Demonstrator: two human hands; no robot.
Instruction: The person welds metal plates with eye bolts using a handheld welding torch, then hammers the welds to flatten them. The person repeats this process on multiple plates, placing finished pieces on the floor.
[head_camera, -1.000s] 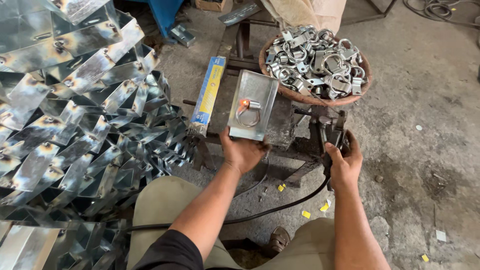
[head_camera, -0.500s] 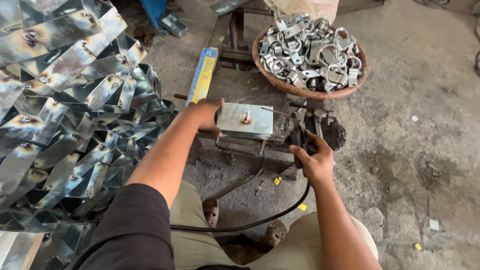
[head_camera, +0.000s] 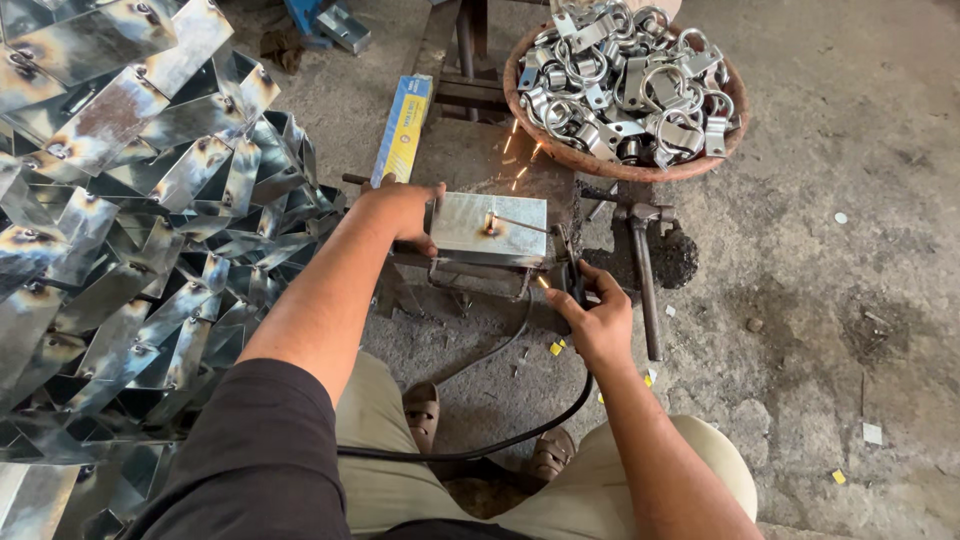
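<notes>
On the jig's top, the plate lies flat, sparks at its middle. Left hand clamps its left edge; right hand grips the holder. Best: keep the plate pinned, rod steady.

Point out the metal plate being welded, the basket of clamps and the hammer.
metal plate (head_camera: 490, 228): head view, flat top face.
basket (head_camera: 640, 170): head view, front rim.
hammer (head_camera: 645, 285): head view, middle of its handle.
</notes>
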